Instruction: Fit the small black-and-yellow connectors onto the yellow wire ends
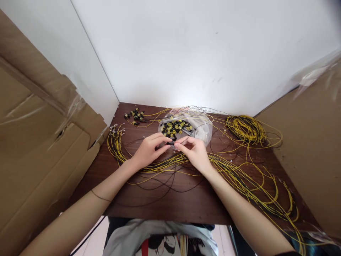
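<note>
My left hand (149, 150) is closed in a pinch, with a small black plastic piece (171, 143) between thumb and fingertips. Facing it, the fingers of my right hand (195, 152) pinch a thin black wire (189, 136) close to that piece. Whether the wire's end enters the piece is too small to tell. Just beyond both hands lies an open clear plastic bag (205, 132), with a heap of small black-and-yellow parts (176, 127) in it. A long bundle of yellow and black wires (165, 165) runs across the table under my hands.
Several black-and-yellow pieces (137, 116), some wired, lie at the back left. White-tipped wire ends (116, 130) gather at the left edge. A coil of yellow wire (245, 130) sits back right. Cardboard (39, 142) stands left, more cardboard (309, 149) right; a white wall (186, 53) backs the brown table (170, 208).
</note>
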Demonstrator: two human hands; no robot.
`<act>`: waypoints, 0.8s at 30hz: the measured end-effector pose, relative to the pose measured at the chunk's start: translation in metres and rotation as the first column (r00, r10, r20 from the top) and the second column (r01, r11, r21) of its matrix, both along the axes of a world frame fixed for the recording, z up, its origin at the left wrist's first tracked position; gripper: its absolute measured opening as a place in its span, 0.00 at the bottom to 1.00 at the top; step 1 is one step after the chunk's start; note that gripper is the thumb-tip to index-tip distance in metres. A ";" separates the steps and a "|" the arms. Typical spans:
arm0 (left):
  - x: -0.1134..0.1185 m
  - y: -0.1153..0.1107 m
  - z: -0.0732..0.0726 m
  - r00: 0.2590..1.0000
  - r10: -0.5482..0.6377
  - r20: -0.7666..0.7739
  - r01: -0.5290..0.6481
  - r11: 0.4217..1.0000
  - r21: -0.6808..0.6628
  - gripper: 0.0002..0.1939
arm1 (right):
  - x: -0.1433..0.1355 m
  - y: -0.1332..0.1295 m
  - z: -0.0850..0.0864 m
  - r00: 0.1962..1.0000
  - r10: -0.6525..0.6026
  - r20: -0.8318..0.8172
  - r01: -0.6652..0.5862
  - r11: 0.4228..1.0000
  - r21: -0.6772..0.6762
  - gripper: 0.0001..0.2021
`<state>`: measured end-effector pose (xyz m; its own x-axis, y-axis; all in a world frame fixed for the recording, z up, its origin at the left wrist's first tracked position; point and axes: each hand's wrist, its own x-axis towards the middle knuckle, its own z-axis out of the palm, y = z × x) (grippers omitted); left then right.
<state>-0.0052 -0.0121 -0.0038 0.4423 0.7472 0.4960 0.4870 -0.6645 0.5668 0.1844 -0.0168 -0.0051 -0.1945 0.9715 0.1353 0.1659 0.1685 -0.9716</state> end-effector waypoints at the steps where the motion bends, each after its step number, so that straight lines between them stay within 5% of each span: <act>1: 0.000 0.000 0.000 1.000 -0.004 0.007 0.004 1.000 0.007 0.08 | 0.001 0.000 0.000 1.000 -0.016 0.024 0.016 1.000 0.016 0.08; 10: -0.002 0.002 0.000 0.998 0.063 0.020 -0.065 0.995 0.080 0.07 | 0.010 0.007 0.011 0.968 -0.199 -0.153 0.203 0.979 0.010 0.11; 18: -0.003 0.004 -0.003 1.000 0.024 0.015 -0.027 0.985 0.171 0.07 | 0.000 0.001 0.000 0.998 -0.012 -0.057 0.012 1.000 -0.012 0.10; 24: -0.002 0.002 0.001 0.998 0.034 0.045 -0.042 0.977 0.208 0.10 | 0.000 -0.001 -0.004 0.999 0.000 0.036 -0.002 0.999 0.041 0.08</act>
